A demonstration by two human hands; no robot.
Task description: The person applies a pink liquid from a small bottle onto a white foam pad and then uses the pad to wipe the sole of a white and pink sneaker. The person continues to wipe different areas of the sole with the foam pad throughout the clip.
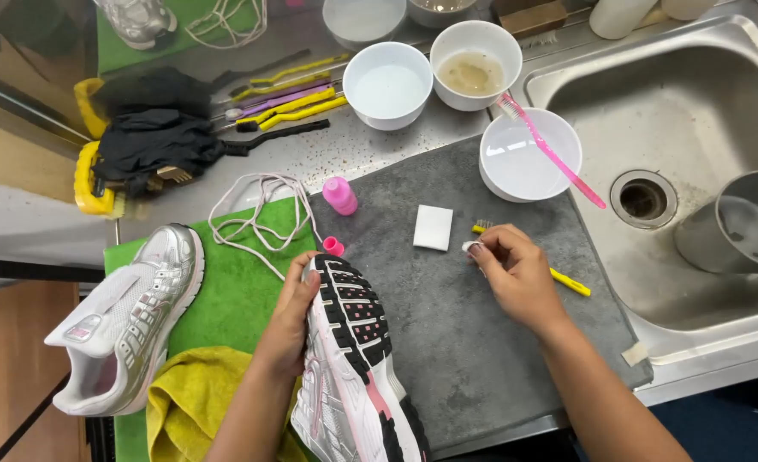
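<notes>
Tilted on its side at the bottom of the view, a white and pink sneaker (353,368) shows its black sole, resting on the grey mat (473,342) and gripped near the toe by the left hand (289,321). Just to the right, the right hand (516,274) pinches a small yellow-handled brush (567,281) against the mat, fingers curled around it. A white sponge block (433,228) lies near that hand, and a pink bottle (339,195) with its cap (333,245) sits beside the toe. The second sneaker (130,316) rests on a green towel (233,291). Beyond stand white bowls (529,154), one holding a pink toothbrush (550,152), beside the steel sink (695,128).
</notes>
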